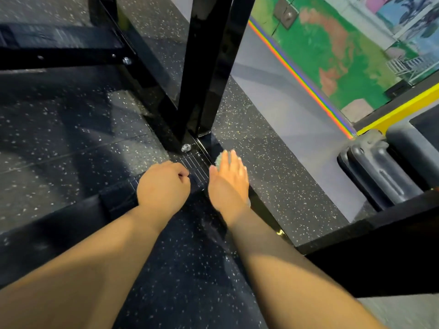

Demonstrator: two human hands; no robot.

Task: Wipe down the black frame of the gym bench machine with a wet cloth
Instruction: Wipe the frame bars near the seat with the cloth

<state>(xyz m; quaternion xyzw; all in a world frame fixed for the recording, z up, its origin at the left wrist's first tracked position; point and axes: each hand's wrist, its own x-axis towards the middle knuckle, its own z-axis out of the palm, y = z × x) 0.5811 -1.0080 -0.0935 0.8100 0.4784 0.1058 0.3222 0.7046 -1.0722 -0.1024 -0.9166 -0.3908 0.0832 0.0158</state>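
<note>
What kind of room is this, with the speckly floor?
Most likely a gym. The speckled rubber floor, the black frame of a workout machine and stacked dark weight plates point to it. A painted wall runs alongside.

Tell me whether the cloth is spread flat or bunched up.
Bunched: only a small greenish wad of cloth shows under the right hand.
</note>
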